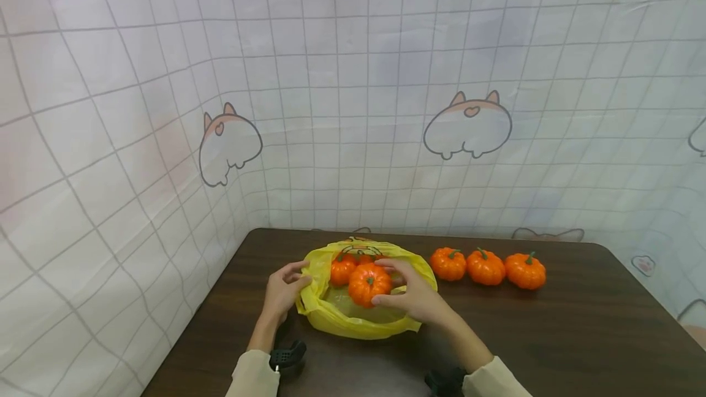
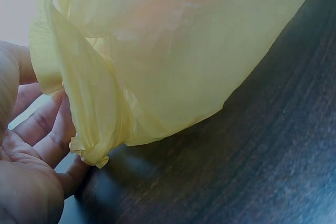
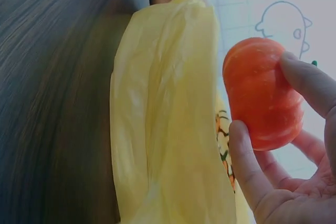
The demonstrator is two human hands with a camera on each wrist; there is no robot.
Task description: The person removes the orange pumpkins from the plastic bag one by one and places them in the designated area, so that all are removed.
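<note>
A yellow plastic bag (image 1: 353, 327) lies with its mouth wide on the dark table. My left hand (image 1: 283, 291) holds the bag's left rim; in the left wrist view the thumb and fingers (image 2: 50, 127) are at the gathered edge. With thumb and fingers, my right hand (image 1: 416, 298) grips a small orange pumpkin (image 1: 368, 287) over the bag's mouth. The right wrist view shows this ribbed pumpkin (image 3: 262, 98) above the bag's side (image 3: 168, 114). Inside the bag sits another orange pumpkin (image 1: 342, 269), with more orange partly hidden behind it.
Three orange pumpkins with green stems stand in a row right of the bag: the near-bag one (image 1: 448, 264), the middle one (image 1: 485, 268) and the right one (image 1: 526, 271). A grid-patterned cloth (image 1: 353, 109) with cartoon dogs hangs behind and left of the brown table (image 1: 584, 336).
</note>
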